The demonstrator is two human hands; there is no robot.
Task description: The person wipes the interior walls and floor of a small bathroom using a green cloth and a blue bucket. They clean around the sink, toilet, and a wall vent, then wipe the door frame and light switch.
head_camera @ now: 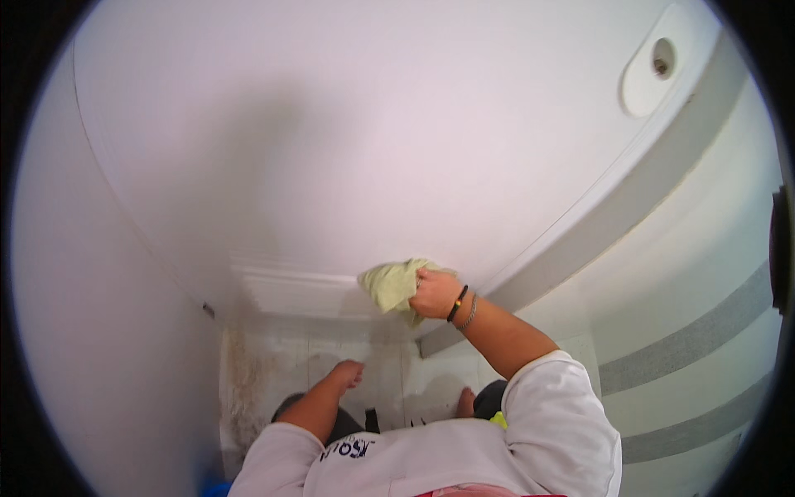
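Note:
My right hand (437,293) grips a crumpled pale green cloth (391,286). The cloth lies against the lower part of a white door panel (372,155), by the right end of its slatted vent (298,289). A dark bracelet and a metal chain circle that wrist. Lower down, my left hand (349,374) hangs in front of my left knee, away from the door. Its fingers look bent, and nothing shows in them, though the palm side is hidden.
A white frame (577,248) borders the door on the right. An oval plate (640,77) with a round recess sits high on the door. Beyond the frame runs a wall with grey stripes (683,354). Brown stains mark the tiled floor (248,366). A blue object (216,489) shows at lower left.

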